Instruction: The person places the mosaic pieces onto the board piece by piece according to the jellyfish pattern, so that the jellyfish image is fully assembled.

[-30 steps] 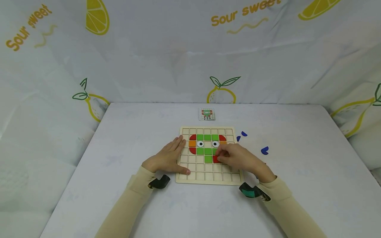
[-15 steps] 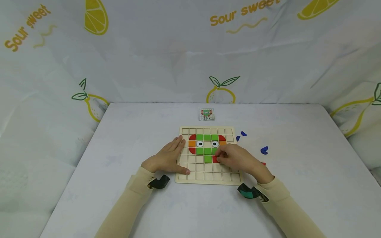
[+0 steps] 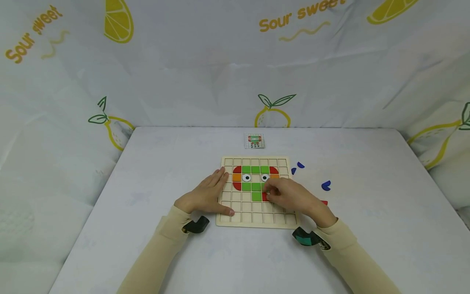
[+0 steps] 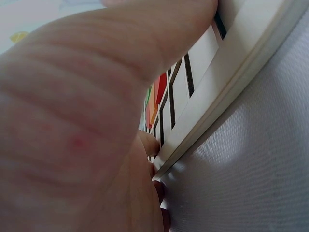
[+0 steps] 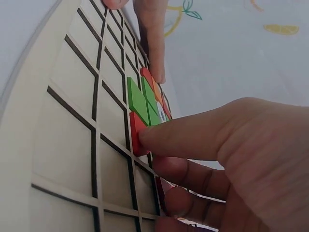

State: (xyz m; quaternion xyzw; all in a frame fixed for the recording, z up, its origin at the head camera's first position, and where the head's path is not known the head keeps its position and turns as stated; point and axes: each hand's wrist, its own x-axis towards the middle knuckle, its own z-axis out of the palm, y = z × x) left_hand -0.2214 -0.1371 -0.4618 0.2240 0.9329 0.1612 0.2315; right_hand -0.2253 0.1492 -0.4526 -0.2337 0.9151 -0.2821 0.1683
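A wooden grid board (image 3: 247, 219) lies on the table, bearing green, red and orange pieces and two eye discs (image 3: 246, 178). My left hand (image 3: 205, 196) rests with spread fingers on the board's left edge. At a red piece (image 3: 264, 197) beside a lower green piece (image 3: 256, 196) is my right hand (image 3: 295, 198), fingers curled. In the right wrist view, the thumb of my right hand (image 5: 207, 145) touches the red piece (image 5: 137, 133), which sits against the green piece (image 5: 137, 99); the index fingertip is just beyond. The left wrist view shows my left hand (image 4: 87, 106) over the board's rim (image 4: 212, 96).
A small picture card (image 3: 254, 141) lies behind the board. Right of the board are two small blue pieces (image 3: 300, 165), and farther right lies another blue shape (image 3: 326, 185). A red piece (image 3: 324, 202) shows partly behind my right wrist. Patterned cloth (image 3: 183, 81) hangs behind the table.
My right fingertips have shifted slightly left over the red piece, and the right wrist has moved a little left, uncovering more of the loose red piece. My left hand stays in place.
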